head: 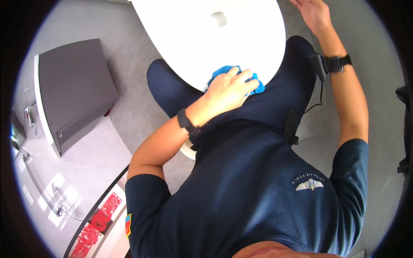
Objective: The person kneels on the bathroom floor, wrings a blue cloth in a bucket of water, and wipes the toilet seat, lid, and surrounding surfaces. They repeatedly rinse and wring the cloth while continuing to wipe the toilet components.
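My left hand (231,86) presses a crumpled blue cloth (222,71) against the near rounded edge of a smooth white toilet (206,48). Its fingers are bent over the cloth, which shows above and to the right of them. Strong light washes out the toilet's surface; a small grey rounded patch (219,19) stands out near the top. To the right of the toilet, my right hand (314,16) is raised, its fingers apart and nothing seen in it. The picture's top edge cuts off some of its fingertips.
My knees are on both sides of the toilet. Left of me stands a grey vanity cabinet (74,90) with a chrome tap (30,117). A white rounded rim (187,151) shows beneath my left arm. A black cable (321,96) hangs from the right wrist device (318,66).
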Motion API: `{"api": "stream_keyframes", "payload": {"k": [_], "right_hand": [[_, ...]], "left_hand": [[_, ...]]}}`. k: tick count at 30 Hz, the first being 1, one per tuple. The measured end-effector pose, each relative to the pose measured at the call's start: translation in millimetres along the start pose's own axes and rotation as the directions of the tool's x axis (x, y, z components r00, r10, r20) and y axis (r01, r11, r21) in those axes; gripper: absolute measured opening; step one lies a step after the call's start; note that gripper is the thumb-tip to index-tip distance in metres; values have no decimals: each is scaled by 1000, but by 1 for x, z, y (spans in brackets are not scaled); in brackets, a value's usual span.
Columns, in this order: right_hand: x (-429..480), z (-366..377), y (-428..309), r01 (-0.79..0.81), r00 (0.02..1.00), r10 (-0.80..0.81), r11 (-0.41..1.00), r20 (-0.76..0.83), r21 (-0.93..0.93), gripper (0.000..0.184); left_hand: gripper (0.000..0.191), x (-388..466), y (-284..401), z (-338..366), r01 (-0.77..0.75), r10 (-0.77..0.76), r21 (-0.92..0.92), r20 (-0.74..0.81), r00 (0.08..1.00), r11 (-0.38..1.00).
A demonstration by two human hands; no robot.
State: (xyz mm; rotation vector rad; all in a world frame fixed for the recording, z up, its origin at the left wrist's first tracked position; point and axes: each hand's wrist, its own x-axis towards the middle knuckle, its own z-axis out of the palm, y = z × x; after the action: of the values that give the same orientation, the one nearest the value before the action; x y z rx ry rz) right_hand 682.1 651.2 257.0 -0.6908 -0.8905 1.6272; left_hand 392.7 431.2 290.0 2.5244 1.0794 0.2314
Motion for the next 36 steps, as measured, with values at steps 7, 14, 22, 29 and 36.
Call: {"api": "stream_keyframes", "payload": {"k": [7, 14, 22, 29, 36], "right_hand": [[-71, -2, 4, -44, 997, 23, 956, -76, -289, 48], [-100, 4, 1, -67, 992, 19, 918, -126, -390, 48], [-113, 3, 22, -53, 998, 37, 907, -45, -419, 47], [-129, 20, 14, -17, 999, -9, 848, -46, -529, 43], [-161, 87, -13, 94, 987, 7, 775, 158, -625, 29]], "left_hand": [[18, 154, -24, 14, -17, 73, 215, -259, 963, 976], [20, 67, -11, 17, 33, -33, -1, -131, 991, 999], [16, -104, -123, -61, 535, -505, 96, -226, 833, 840], [17, -12, -149, -75, 666, -547, 336, -388, 742, 666], [19, 5, -5, -38, 184, -53, -648, 216, 975, 739]]}}
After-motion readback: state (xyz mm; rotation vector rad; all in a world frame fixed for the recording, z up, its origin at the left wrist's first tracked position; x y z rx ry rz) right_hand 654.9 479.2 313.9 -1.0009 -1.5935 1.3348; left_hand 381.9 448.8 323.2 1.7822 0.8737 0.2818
